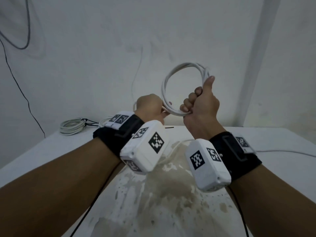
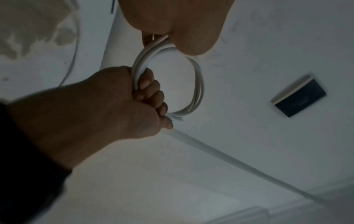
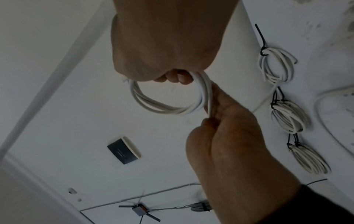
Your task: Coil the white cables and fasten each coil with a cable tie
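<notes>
White cable coil (image 1: 172, 89) gripped by right hand (image 1: 200, 106) and, seemingly, fisted left hand (image 1: 150, 106).

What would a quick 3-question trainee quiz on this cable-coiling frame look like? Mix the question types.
1. True or false: the coil held in the air already has a cable tie on it.
2. Which hand has its thumb pointing up along the coil?
A. left hand
B. right hand
C. neither
3. Fill in: the tied coils lying on the table number ____ in the right wrist view.

Key:
1. False; no tie shows on it in any view.
2. B
3. Three, each with a black cable tie.
</notes>
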